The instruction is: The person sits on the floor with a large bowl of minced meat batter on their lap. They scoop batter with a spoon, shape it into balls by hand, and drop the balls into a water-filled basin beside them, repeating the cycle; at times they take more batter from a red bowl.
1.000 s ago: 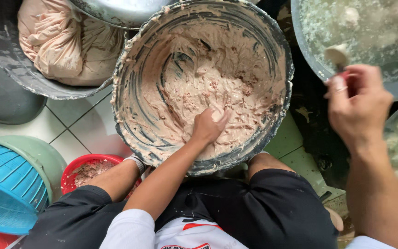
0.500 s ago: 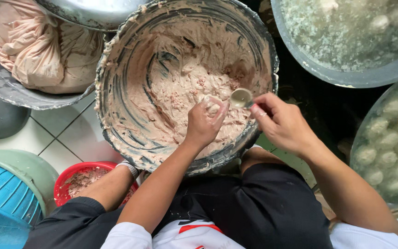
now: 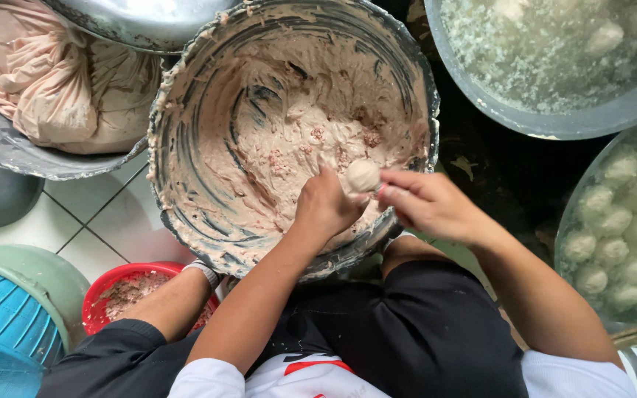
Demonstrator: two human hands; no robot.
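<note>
Paste ball [image 3: 362, 175]: a smooth, pale, rounded lump sitting on top of my left fist, over the near side of the big bowl.
Left hand [image 3: 327, 208]: curled into a fist around a handful of paste, the ball pushed out between thumb and forefinger; the fingers are pressed together, wet and smeared.
Right hand [image 3: 423, 204]: fingers pinched on something small at the ball's right side; it looks like a spoon, but my fingers hide most of it, so I cannot say for sure.
Big bowl [image 3: 167, 221]: wide round metal basin, its wall streaked with swipe marks; the pinkish-beige paste [image 3: 289, 140] inside is thick, sticky and flecked with darker bits.
Doing it well: I judge an even squeeze keeps the ball round, and a clean scoop beneath it frees it without tearing the surface.
Water basin [image 3: 569, 121]: grey, upper right, with cloudy water and a few pale balls afloat.
Finished balls [image 3: 628, 236]: a heap of matte whitish spheres in a container at the right edge.
Red bowl [image 3: 105, 284]: plastic, lower left, holding coarse pinkish scraps.
Cloth bundle [image 3: 60, 81]: wrinkled, beige, in a metal basin upper left.
</note>
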